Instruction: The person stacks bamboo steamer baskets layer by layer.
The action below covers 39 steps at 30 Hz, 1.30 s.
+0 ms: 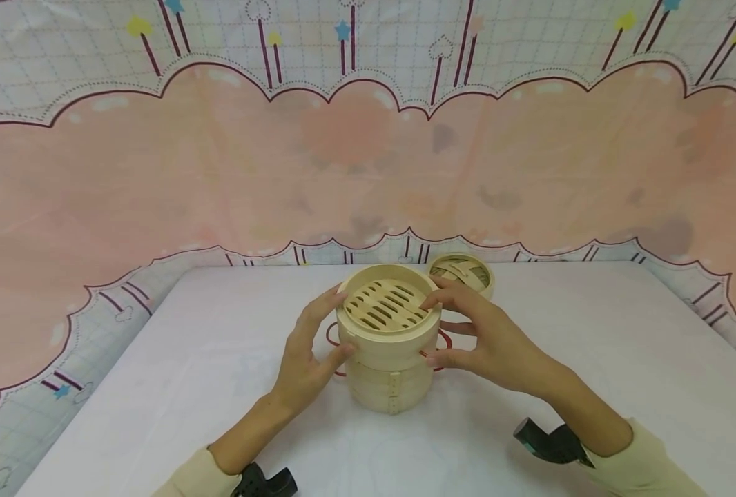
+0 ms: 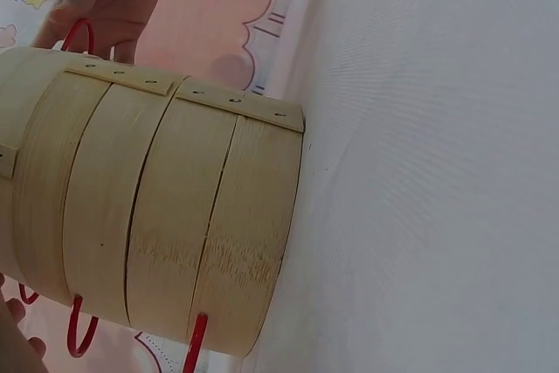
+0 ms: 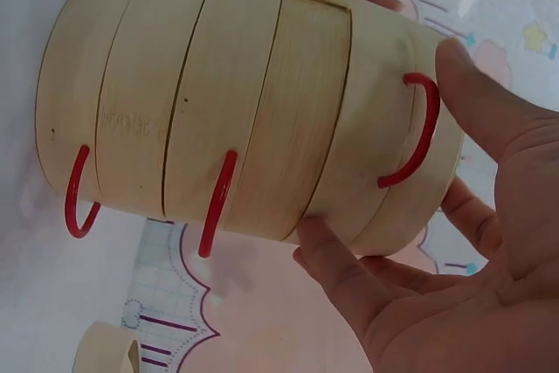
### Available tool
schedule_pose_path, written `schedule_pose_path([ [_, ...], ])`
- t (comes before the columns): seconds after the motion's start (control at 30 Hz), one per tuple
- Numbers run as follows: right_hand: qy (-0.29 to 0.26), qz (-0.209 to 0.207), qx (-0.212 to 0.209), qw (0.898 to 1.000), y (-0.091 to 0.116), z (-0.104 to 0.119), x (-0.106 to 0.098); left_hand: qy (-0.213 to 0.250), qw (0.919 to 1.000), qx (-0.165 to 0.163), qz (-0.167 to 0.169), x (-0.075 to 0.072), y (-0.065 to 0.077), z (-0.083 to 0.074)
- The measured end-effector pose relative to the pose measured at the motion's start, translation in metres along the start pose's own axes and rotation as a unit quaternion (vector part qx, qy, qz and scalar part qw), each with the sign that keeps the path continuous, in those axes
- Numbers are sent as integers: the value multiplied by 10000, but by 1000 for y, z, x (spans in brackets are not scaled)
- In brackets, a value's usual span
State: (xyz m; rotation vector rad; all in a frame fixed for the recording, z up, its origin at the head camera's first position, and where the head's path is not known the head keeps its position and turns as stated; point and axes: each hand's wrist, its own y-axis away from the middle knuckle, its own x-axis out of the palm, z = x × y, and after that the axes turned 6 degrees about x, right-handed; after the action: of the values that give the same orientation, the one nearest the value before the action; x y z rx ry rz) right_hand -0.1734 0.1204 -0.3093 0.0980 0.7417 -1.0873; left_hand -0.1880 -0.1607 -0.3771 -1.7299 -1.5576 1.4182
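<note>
At the bottom edge of the head view, my sleeves (image 1: 641, 462) run out of frame. Just past them, my left hand (image 1: 308, 342) and right hand (image 1: 495, 338) pinch the steamer (image 1: 389, 355) high on its sides, thumbs in front, some fingertips lost behind its wall. It stands upright, red loops (image 3: 431, 120) partly covered by my hands; whatever lies beneath its slotted top I can't make out. Behind, the lid (image 1: 461, 269) is partly blocked. The white table (image 1: 200, 366) runs back to peach-and-grid cloth (image 1: 268, 172), cropped above.
</note>
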Motion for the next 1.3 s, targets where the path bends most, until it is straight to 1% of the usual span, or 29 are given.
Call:
schedule_pose_path([
  [0.13,56,51,-147,9999,1,-1,1,43,10000,-7,-28,0,0,0],
  [0.33,78,-13,-335,9994,1,-3,3,44,9999,-141,49,0,1,2],
  [0.6,32,-33,-208,9998,-1,-5,3,112,9997,-186,140,-1,-1,2],
  [0.87,-101,66,-306,9995,-2,-6,-2,136,9997,-136,143,-2,-1,4],
  [1.1,-182,178,-321,9992,-3,-10,-6,250,9994,-97,204,-5,-2,6],
  [1.3,-228,208,-273,9992,-4,-11,-7,309,9994,-74,116,-7,-2,7],
])
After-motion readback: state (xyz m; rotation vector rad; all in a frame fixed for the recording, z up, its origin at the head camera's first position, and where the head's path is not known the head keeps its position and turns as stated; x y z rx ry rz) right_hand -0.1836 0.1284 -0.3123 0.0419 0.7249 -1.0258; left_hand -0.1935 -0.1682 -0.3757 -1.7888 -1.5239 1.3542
